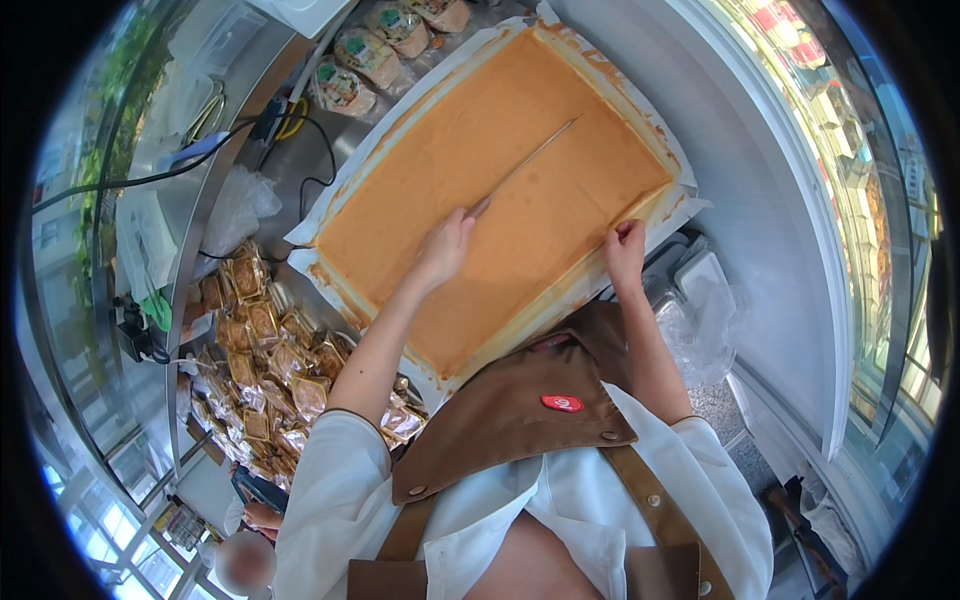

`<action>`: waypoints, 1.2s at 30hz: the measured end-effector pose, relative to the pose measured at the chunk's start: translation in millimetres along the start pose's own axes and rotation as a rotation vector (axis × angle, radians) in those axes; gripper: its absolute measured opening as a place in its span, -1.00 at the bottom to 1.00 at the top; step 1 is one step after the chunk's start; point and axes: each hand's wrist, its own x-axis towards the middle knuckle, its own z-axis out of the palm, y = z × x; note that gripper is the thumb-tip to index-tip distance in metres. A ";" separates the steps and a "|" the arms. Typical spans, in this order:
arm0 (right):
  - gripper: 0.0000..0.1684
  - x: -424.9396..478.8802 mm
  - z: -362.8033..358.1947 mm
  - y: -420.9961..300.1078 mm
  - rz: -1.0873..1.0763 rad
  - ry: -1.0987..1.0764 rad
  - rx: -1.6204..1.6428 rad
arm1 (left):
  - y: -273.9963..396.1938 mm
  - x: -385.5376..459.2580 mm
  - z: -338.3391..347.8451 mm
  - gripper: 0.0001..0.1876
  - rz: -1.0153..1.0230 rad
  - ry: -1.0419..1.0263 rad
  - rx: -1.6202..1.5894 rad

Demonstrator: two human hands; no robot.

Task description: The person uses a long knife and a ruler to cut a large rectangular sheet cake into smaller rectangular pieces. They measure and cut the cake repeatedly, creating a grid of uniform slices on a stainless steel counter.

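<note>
A large rectangular sheet cake (450, 157) with a smooth orange-brown top lies in front of me on white baking paper (694, 202). My left hand (444, 246) grips the handle of a long thin knife (525, 161). Its blade stretches away from me over the cake's top, the tip towards the far right side. At the cake's near right edge is my right hand (625, 251), its fingers curled together against the edge. Whether paper or cake is between those fingers is hidden.
Several wrapped food packs (356, 56) stand behind the cake. On the left are a heap of individually wrapped pastries (262, 360), a black cable (172, 171) and yellow-handled scissors (292, 120). A lit display case (862, 172) runs along the right. Another person (259, 517) is at lower left.
</note>
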 end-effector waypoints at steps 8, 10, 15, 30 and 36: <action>-0.82 0.1 -1.3 -6.3 0.024 -0.011 -0.027 | -4.1 -14.8 -5.8 -0.71 -0.014 0.001 -0.037; -0.82 -0.3 -1.3 -5.9 0.015 -0.007 -0.032 | -3.7 -17.3 -8.4 -0.72 -0.032 -0.014 -0.027; -0.82 0.4 -1.0 0.1 0.010 -0.013 -0.053 | -8.6 -25.3 -12.7 -0.72 -0.029 -0.030 -0.021; -0.82 3.4 1.7 6.1 -0.015 -0.018 -0.033 | -11.1 -47.9 -20.9 -0.71 -0.063 -0.012 -0.040; -0.83 15.5 2.8 50.7 -0.044 -0.063 0.025 | -11.6 -55.5 -28.8 -0.68 -0.074 -0.040 0.083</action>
